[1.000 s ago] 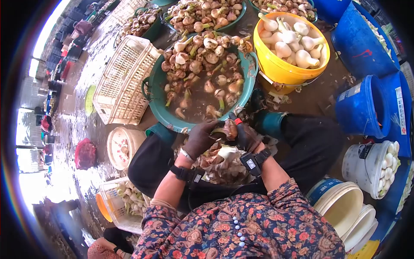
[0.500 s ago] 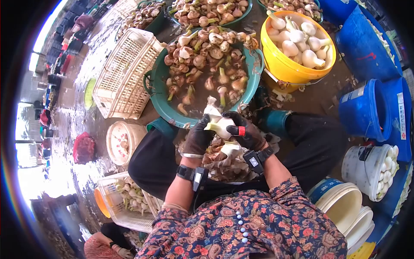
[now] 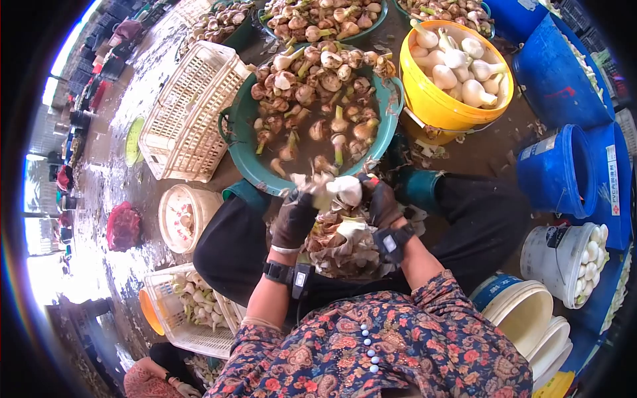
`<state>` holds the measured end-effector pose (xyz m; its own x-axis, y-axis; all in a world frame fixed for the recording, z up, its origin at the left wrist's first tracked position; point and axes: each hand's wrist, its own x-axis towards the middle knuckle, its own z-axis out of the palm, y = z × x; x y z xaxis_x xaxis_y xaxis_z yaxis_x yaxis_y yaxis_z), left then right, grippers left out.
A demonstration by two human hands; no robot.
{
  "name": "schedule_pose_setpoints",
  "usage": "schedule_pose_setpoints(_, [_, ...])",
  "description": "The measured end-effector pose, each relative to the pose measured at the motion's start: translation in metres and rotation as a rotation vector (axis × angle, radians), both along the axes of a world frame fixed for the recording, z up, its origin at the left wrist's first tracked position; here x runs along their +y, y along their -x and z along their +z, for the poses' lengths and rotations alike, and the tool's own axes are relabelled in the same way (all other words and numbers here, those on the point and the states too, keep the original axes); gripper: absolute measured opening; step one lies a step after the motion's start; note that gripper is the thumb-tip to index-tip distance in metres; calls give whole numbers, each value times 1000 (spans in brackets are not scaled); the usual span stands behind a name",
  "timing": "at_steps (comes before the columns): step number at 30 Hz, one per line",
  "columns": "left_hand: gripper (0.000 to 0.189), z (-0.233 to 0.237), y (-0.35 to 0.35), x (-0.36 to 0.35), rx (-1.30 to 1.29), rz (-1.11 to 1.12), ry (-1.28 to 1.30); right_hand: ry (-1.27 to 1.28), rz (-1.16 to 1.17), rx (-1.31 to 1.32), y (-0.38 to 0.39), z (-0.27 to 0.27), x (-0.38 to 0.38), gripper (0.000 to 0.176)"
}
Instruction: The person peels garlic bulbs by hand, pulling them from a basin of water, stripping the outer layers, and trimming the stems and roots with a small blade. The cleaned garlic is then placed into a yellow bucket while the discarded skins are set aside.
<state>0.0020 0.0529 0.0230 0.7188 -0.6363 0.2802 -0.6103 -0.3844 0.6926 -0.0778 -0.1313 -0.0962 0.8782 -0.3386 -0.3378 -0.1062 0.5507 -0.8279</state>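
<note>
Over my lap, both hands wear dark, wet-looking gloves. My left hand (image 3: 294, 220) is closed around the stem side of a white garlic bulb (image 3: 346, 190), with loose skin blurred by motion beside it. My right hand (image 3: 383, 201), a red band on its thumb, is curled against the bulb's other side; its fingertips are partly hidden. Below both hands lies a heap of peeled-off brown and white skins (image 3: 348, 245). Just ahead, a green basin (image 3: 249, 166) holds muddy water and many unpeeled garlic bulbs (image 3: 302, 93).
A yellow bucket (image 3: 424, 99) of peeled bulbs stands ahead right. White crates (image 3: 192, 109) and a pale bucket (image 3: 182, 215) are on the left. Blue buckets (image 3: 554, 172) and a white bucket (image 3: 547, 262) of garlic line the right. A person's arm (image 3: 156, 371) shows at lower left.
My hands have moved slightly apart around the bulb, the left one down and leftward. The bulb has turned, and loose skin now shows blurred by my left fingers.
</note>
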Motion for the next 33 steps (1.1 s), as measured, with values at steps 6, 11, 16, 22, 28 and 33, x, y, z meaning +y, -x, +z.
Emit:
schedule_pose_setpoints(6, [9,22,6,28,1204,9,562,-445,-42,-431,-2,-4,-17,24])
schedule_pose_setpoints(11, [38,15,-14,60,903,-208,987,-497,-34,-290,1,5,-14,21])
schedule_pose_setpoints(16, [34,62,-55,-1,1231,-426,-163,299,83,-298,-6,-12,-22,28])
schedule_pose_setpoints(22, [58,-93,-121,-37,260,-231,-370,-843,-93,-580,-17,112,-72,44])
schedule_pose_setpoints(28, [63,-168,-138,-70,458,-293,-648,-476,-117,-153,-16,77,-85,56])
schedule_pose_setpoints(33, [54,-106,-107,-68,1080,-159,-148,526,-263,147,-37,21,-15,31])
